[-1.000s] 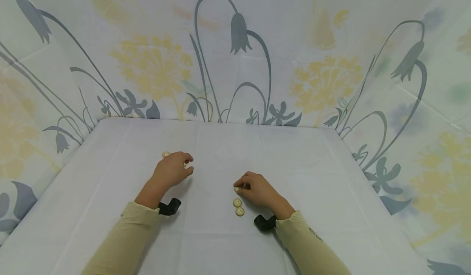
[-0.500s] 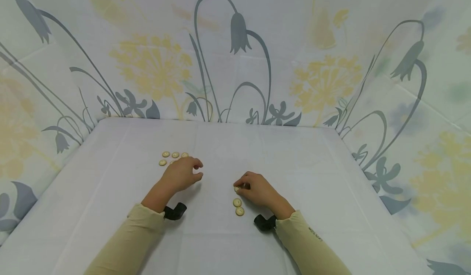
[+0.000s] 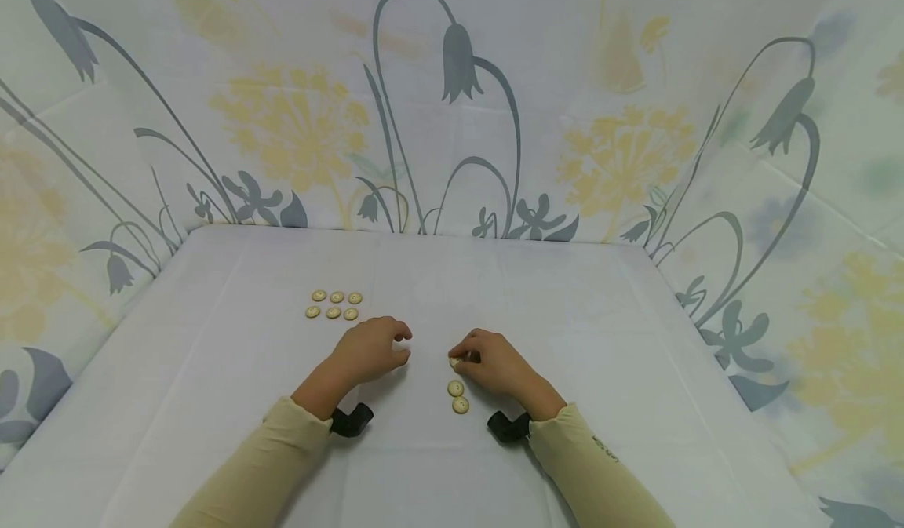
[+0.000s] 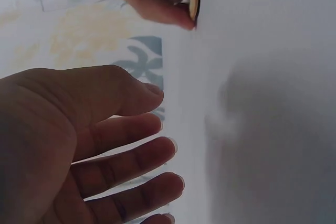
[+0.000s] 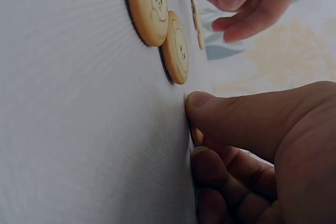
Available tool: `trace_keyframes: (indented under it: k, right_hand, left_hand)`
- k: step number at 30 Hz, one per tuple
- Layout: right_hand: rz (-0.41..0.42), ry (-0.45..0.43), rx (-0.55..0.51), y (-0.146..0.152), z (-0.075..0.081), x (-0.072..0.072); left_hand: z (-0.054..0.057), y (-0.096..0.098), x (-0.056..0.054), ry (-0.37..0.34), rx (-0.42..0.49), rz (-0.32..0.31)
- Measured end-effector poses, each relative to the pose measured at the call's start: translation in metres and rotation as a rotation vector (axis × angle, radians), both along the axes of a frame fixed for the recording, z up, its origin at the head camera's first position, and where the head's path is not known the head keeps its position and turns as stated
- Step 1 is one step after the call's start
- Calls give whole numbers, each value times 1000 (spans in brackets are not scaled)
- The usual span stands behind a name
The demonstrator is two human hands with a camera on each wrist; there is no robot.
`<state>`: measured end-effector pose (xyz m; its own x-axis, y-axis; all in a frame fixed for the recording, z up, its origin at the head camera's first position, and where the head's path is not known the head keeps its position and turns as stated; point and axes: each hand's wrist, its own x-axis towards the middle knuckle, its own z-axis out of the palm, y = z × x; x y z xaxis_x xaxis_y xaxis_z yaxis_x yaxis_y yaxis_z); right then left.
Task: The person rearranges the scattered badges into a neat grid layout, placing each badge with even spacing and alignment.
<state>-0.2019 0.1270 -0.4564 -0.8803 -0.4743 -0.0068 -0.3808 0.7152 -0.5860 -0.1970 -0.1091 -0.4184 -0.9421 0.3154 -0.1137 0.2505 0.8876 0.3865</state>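
My right hand (image 3: pixel 497 363) is low over the white cloth and pinches a round, pale-yellow biscuit (image 3: pixel 454 362) between thumb and fingers. The right wrist view shows only a sliver of that biscuit (image 5: pixel 197 135). Just nearer to me lie two more biscuits, one (image 3: pixel 455 388) and another (image 3: pixel 461 406), edges touching; an animal face is printed on each. Left of them, my left hand (image 3: pixel 370 349) hovers with thumb and fingers apart, holding nothing. In the left wrist view its shadow falls on the cloth, and the gripped biscuit (image 4: pixel 194 6) appears at the top.
Further back on the left, several biscuits (image 3: pixel 333 313) lie flat in two short rows. White cloth (image 3: pixel 565 300) covers the table. Flower-patterned sheets (image 3: pixel 459 136) rise along its back and sides. A black piece (image 3: pixel 353 420) is worn at my left wrist, another (image 3: pixel 507 427) at my right.
My left hand has moved right and nearer to me, off the rows of biscuits, which now show fully. The right hand stays in place with its biscuit.
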Motion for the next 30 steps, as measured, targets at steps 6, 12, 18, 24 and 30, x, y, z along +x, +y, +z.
trace_keyframes:
  k: [6, 12, 18, 24, 30]
  right_hand:
    - [6, -1, -4, 1, 0, 0]
    - [9, 0, -3, 1, 0, -1]
    - [21, 13, -2, 2, -2, -2]
    - [31, 18, -9, 3, -3, -2]
    - [35, 30, -1, 3, -3, -1]
  left_hand:
    - [-4, 9, 5, -2, 24, -44]
    - [-7, 17, 11, -12, 59, -100]
    - [-5, 25, 18, -20, 82, -177]
    - [-7, 33, 23, -29, 78, -293]
    - [-11, 38, 27, -16, 49, -361]
